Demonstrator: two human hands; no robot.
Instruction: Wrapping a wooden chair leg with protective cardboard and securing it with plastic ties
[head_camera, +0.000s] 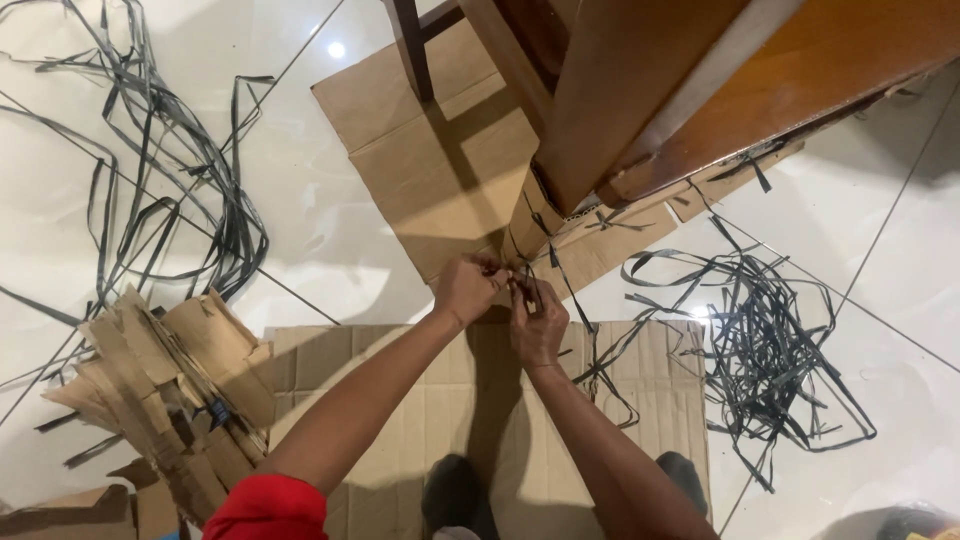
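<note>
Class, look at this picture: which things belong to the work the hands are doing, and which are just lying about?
In use: left hand; right hand; black strap pinched between them; cardboard-wrapped furniture leg.

Lying about: strap tangle at right; strap tangle at left; torn cardboard pile; flat cardboard sheet underneath.

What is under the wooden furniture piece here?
Flattened cardboard sheets lie on the tiled floor beneath the wooden furniture; black strapping crosses them. Anything directly under it is hidden.

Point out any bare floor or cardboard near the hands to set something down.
Free: the flat cardboard sheet right of the right hand, and tile floor left of the left hand, between the strap tangle and upper cardboard. Crowded: scrap pile lower left, straps right.
</note>
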